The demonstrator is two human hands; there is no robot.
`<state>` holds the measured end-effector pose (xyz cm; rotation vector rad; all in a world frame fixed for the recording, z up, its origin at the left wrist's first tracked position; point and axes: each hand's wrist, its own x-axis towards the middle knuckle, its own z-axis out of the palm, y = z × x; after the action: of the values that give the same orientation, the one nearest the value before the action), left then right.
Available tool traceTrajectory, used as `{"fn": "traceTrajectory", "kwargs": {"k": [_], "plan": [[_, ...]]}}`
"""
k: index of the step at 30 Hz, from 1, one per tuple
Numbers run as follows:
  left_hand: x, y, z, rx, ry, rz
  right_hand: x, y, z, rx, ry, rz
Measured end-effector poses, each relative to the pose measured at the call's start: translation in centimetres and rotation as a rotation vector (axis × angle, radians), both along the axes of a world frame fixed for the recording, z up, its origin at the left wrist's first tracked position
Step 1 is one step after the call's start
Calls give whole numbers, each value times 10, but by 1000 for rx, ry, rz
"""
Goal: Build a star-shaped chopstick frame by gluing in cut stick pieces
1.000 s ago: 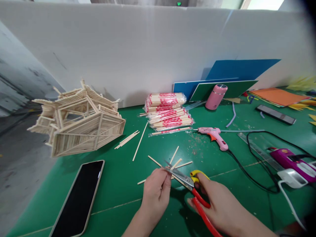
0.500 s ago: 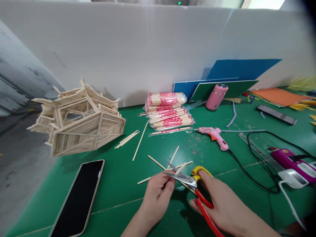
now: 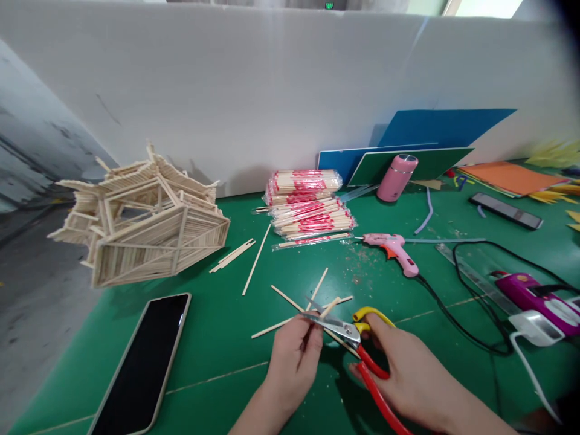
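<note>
A craft or model-making workspace: a green table [image 3: 217, 326] against a white partition [image 3: 254, 90] holds a half-built stick model house [image 3: 145, 223], packs of wooden sticks [image 3: 308, 205], a pink glue gun [image 3: 394, 249] and coloured boards [image 3: 435, 139] far right.

Bright, even light falls from above, and the white partition [image 3: 254, 90] is nearly washed out. Soft shadows sit close under the hands and beneath the stick model [image 3: 145, 223] on the green worktop [image 3: 217, 338]. The phone screen [image 3: 140, 362] shows a dull sheen. Edges bow with wide-angle distortion; the right corners darken and the far left smears into blur.
</note>
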<state>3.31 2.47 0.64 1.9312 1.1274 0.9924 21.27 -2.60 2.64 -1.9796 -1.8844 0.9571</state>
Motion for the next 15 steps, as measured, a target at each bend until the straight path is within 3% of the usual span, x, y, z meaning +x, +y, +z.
{"fn": "traceTrajectory", "kwargs": {"k": [4,10,15], "plan": [[-1,1,1,51,-23,-64,0,1,0,29,-5,9],[-4,7,15,-285,-184,-230,3,3,4,51,7,38],[-7,7,10,-524,-341,-257,3,2,5,-8,49,66]]}}
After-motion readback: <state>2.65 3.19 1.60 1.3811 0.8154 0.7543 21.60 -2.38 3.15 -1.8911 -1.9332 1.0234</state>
